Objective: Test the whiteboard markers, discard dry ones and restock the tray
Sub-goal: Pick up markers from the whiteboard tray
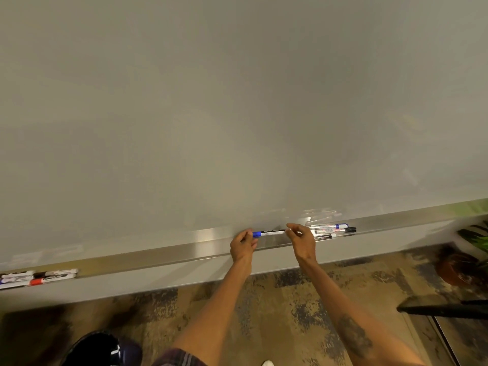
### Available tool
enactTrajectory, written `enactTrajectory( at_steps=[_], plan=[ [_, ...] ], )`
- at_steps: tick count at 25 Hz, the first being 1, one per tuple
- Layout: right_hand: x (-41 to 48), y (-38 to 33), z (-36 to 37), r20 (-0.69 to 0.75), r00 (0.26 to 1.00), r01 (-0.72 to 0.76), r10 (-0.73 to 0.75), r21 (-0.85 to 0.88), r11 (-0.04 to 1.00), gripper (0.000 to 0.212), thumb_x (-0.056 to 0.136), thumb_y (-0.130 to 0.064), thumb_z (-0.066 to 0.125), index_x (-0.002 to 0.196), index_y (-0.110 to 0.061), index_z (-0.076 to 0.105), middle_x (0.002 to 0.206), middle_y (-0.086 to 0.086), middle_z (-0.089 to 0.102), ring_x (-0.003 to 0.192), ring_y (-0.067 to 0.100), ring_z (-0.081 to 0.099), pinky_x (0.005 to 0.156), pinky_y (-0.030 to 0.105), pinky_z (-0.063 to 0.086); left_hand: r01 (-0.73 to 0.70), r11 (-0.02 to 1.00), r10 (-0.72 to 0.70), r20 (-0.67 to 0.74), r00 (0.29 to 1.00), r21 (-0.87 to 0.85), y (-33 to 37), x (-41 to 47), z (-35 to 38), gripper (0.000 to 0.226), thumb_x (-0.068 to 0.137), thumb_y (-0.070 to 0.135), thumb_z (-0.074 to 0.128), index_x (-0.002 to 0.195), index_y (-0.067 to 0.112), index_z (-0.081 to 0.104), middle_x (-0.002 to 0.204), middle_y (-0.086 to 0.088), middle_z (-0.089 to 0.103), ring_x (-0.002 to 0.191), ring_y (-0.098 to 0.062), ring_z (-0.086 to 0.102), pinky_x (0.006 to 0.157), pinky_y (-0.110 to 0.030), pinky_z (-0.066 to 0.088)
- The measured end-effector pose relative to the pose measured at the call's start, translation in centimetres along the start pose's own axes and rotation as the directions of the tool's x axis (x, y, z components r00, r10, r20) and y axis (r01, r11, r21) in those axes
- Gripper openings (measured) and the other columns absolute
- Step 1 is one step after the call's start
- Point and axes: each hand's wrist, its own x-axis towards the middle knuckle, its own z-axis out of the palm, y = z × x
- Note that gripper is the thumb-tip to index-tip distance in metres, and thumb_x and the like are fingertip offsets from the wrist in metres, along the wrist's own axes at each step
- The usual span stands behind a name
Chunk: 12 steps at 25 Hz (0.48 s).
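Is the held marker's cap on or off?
On: the blue cap sits on the whiteboard marker, pinched by the left hand.

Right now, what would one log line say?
left hand: grips blue-capped white marker; right hand: pinches its other end; marker: level, over silver metal tray

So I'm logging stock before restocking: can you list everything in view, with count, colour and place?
whiteboard: one, pale grey, fills the upper view
tray: one, silver, along the board's lower edge
blue-capped marker: one, white barrel, held level over the tray
right marker group: at least three, blue and black caps, on tray right of the hands
left marker group: at least four, black and red caps, tray's left end
potted plant: one, green in brown pot, floor far right
carpet: brown and dark blue, below the board
dark bar: one, black, lower right
shoe: one, black, bottom left
left hand: one, pinches the marker's blue cap
right hand: one, pinches its other end
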Motion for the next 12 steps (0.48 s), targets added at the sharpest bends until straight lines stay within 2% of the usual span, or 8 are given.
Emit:
enactTrajectory(
  at_steps=[3,5,7,8,10,12],
  plan=[
    [-2.0,-1.2,1.7,0.100,0.993,0.064,-0.059,-0.043,0.997,0.010,0.094,-0.012,0.063,0.096,-0.010,0.072,0.098,0.006,0.067,0.091,0.018,0.061,0.076,0.015,0.050,-0.030,0.997,0.028,-0.021,0.999,-0.075,1.2,-0.1,-2.6,0.021,0.100,0.021,0.056,0.112,0.010,0.069,0.096,-0.002,0.070,0.089,-0.017,0.068,0.093,-0.037,0.056],
    [-3.7,-2.2,3.3,0.198,0.972,0.167,-0.130,-0.181,0.969,0.014,0.096,-0.017,0.059,0.092,-0.013,0.072,0.090,0.000,0.063,0.091,0.020,0.060,0.079,0.025,0.048,-0.083,0.992,0.081,-0.020,0.996,-0.098,1.9,-0.5,-4.5,0.018,0.101,0.023,0.054,0.103,0.015,0.070,0.095,-0.001,0.073,0.095,-0.019,0.069,0.093,-0.036,0.056],
    [-5.0,-3.0,5.6,0.302,0.936,0.294,-0.183,-0.383,0.876,0.023,0.098,-0.035,0.054,0.106,-0.019,0.069,0.101,-0.004,0.063,0.098,0.018,0.059,0.090,0.037,0.045,-0.124,0.987,0.125,-0.003,0.992,-0.099,2.7,-1.1,-6.1,0.015,0.100,0.024,0.056,0.096,0.021,0.070,0.094,0.001,0.075,0.099,-0.021,0.069,0.089,-0.032,0.056],
    [-5.7,-3.4,6.9,0.358,0.911,0.359,-0.205,-0.440,0.823,0.028,0.098,-0.041,0.052,0.114,-0.022,0.066,0.109,-0.005,0.065,0.102,0.015,0.059,0.094,0.038,0.043,-0.140,0.985,0.141,0.008,0.990,-0.099,3.1,-1.4,-6.9,0.014,0.099,0.025,0.058,0.097,0.021,0.070,0.095,0.001,0.076,0.100,-0.021,0.069,0.088,-0.032,0.056],
    [-7.0,-4.7,9.4,0.459,0.854,0.449,-0.245,-0.414,0.792,0.031,0.099,-0.041,0.050,0.122,-0.023,0.062,0.116,-0.004,0.067,0.105,0.014,0.061,0.095,0.034,0.045,-0.162,0.981,0.165,0.018,0.986,-0.103,3.8,-2.0,-8.5,0.015,0.099,0.024,0.058,0.104,0.019,0.071,0.099,0.000,0.075,0.099,-0.020,0.069,0.086,-0.031,0.057],
    [-8.7,-6.3,11.4,0.503,0.820,0.482,-0.273,-0.351,0.803,0.028,0.102,-0.032,0.049,0.124,-0.019,0.061,0.116,-0.001,0.068,0.104,0.016,0.063,0.089,0.027,0.048,-0.173,0.976,0.177,0.015,0.984,-0.131,4.6,-2.6,-10.0,0.019,0.100,0.024,0.056,0.110,0.017,0.071,0.102,-0.002,0.074,0.099,-0.019,0.069,0.086,-0.031,0.057]
  ],
)
